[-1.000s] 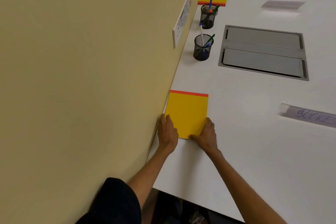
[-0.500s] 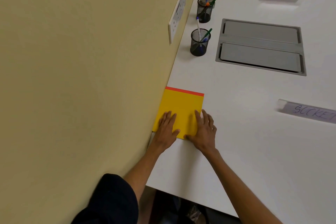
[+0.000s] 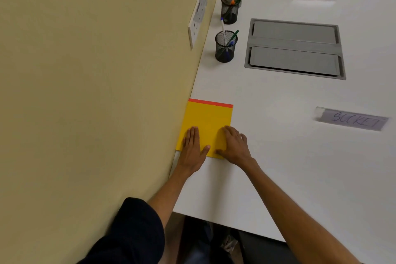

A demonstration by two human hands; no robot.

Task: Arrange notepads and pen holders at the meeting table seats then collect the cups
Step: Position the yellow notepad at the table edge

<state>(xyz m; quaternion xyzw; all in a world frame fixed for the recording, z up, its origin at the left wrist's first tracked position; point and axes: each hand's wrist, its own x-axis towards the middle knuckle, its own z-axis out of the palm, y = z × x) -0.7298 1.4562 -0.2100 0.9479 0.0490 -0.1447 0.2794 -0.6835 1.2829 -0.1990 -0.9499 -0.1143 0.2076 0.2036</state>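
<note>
Fingers of our left hand (image 3: 192,148) and right hand (image 3: 234,146) lie flat and spread, gripping nothing, on the yellow square notepad with a red top strip (image 3: 211,120) at the white table's (image 3: 278,156) wall-side edge, near its front corner.

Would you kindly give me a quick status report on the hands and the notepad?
Left hand and right hand flat, open, on the yellow notepad with the red strip. Notepad flush against the beige wall. Nothing obstructing.
</note>
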